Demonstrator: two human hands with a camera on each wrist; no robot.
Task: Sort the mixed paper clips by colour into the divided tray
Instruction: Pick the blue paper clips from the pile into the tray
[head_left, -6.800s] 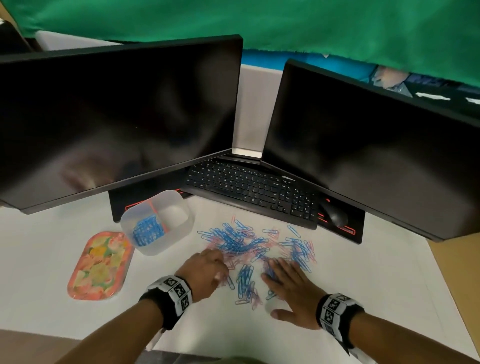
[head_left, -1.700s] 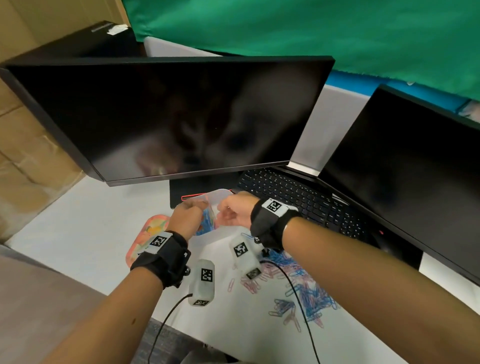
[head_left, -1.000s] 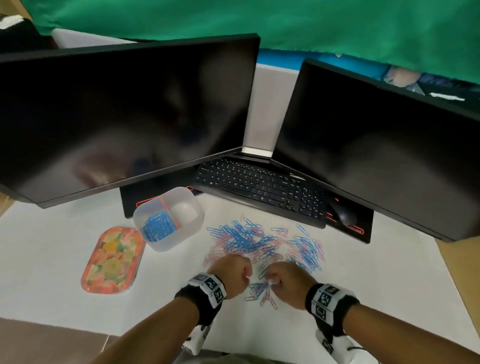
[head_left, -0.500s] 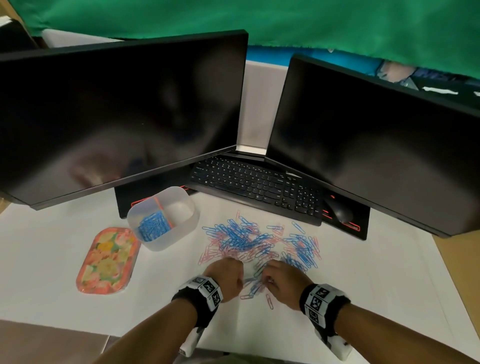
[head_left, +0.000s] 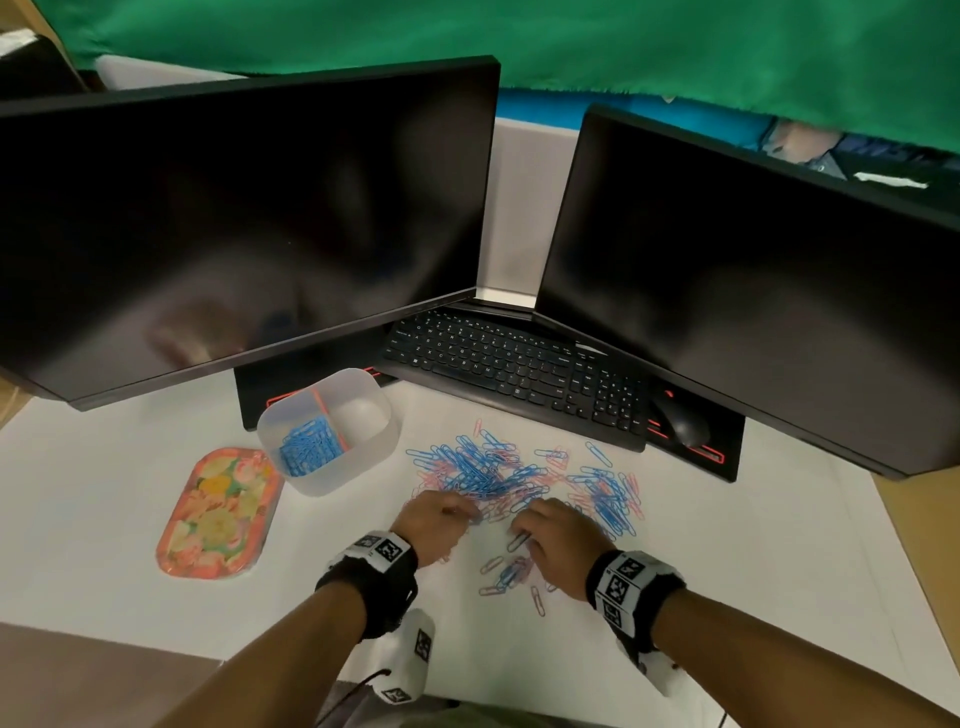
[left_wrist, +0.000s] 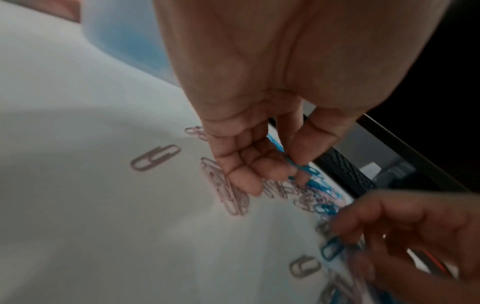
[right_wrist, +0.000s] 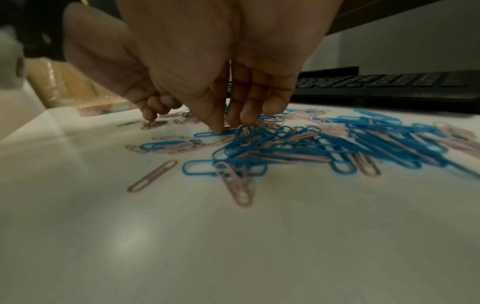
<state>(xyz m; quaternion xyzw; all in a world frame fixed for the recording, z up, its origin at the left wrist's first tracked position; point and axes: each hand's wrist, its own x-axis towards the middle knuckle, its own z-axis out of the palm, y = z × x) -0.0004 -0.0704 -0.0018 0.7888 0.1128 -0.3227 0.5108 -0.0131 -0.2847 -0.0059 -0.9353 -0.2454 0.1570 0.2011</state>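
The translucent white plastic divided tray (head_left: 332, 470) is sitting far left, holding blue clips in its left compartment; the left hand (head_left: 435, 522) is pinching a blue paper clip (left_wrist: 298, 164) between curled fingers. The right hand (head_left: 561, 540) is reaching its fingertips down, touching the scattered heap of blue and pink paper clips (head_left: 519, 475); whether it is gripping one, I cannot tell.

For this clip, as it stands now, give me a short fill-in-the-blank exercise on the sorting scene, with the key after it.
1. The filled compartment of the divided tray holds only ____ paper clips.
2. The tray's other compartment holds ____ clips.
3. The left hand pinches a ____ clip at the edge of the mixed pile.
4. The floral tray lies to the ____ of the divided tray.

Missing words: blue; no; blue; left
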